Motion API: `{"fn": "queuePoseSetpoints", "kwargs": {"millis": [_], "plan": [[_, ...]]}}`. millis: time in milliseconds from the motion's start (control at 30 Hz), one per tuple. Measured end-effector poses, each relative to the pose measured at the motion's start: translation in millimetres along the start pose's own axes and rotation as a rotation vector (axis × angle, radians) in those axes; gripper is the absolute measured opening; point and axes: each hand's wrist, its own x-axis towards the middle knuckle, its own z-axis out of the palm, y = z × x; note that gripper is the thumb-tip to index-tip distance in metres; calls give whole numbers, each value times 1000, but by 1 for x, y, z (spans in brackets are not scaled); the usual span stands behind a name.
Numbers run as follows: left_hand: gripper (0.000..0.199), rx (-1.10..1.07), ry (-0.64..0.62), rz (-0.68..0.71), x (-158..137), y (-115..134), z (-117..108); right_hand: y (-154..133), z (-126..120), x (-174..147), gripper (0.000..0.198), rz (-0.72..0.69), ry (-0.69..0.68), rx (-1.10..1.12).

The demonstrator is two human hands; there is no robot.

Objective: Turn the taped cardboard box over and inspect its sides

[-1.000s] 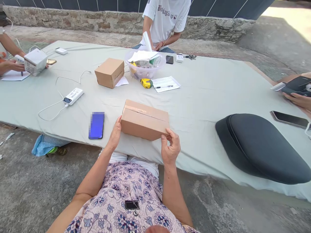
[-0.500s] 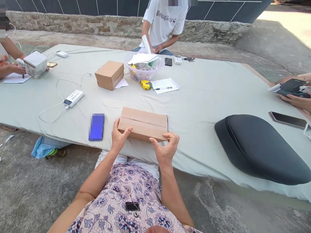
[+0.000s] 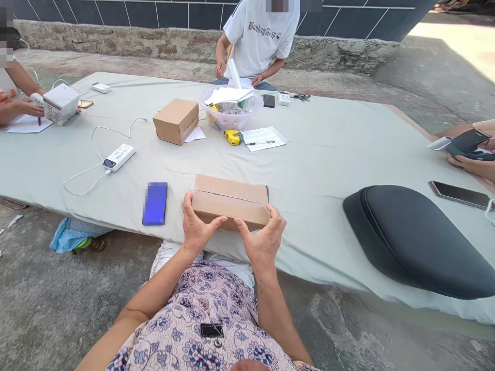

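Box (image 3: 231,202): held by the worktop's (image 3: 317,154) front edge, seam (image 3: 220,194) facing up; whether it's fully set down can't be told.
Left hand (image 3: 197,230): cupped wide, fingers pressed to the box's left end, thumb laid along the near side.
Right hand (image 3: 264,237): pretty much mirrored at the right end, thumb pointed at the other one.
Grip: best squeezed lightly and evenly from both ends, since card is probably dented easily.
Seam: best left untouched by the thumbs, imo.
Phone (image 3: 154,204): placed just beside the left hand, so sideways swings should be kept small.
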Motion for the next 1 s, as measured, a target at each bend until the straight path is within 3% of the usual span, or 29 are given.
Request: {"fn": "queuePoseSetpoints", "kwargs": {"millis": [133, 267, 400, 600, 733, 1000], "plan": [[109, -24, -7, -49, 5, -2, -4, 5, 3, -1, 69, 5, 10, 75], [104, -115, -18, -117, 10, -4, -10, 18, 7, -3, 57, 115, 10, 272], [78, -193, -30, -154, 17, -14, -14, 41, 14, -6, 50, 251, -57, 388], [41, -203, -133, -253, 28, -41, -20, 70, 29, -19, 25, 232, -281, 216], [26, -160, -180, -326, 31, -56, -23, 72, 34, -23, 20, 204, -287, 125], [15, 55, -154, -240, 28, -50, -24, 69, 31, -22, 19, 191, -292, 119]]}}
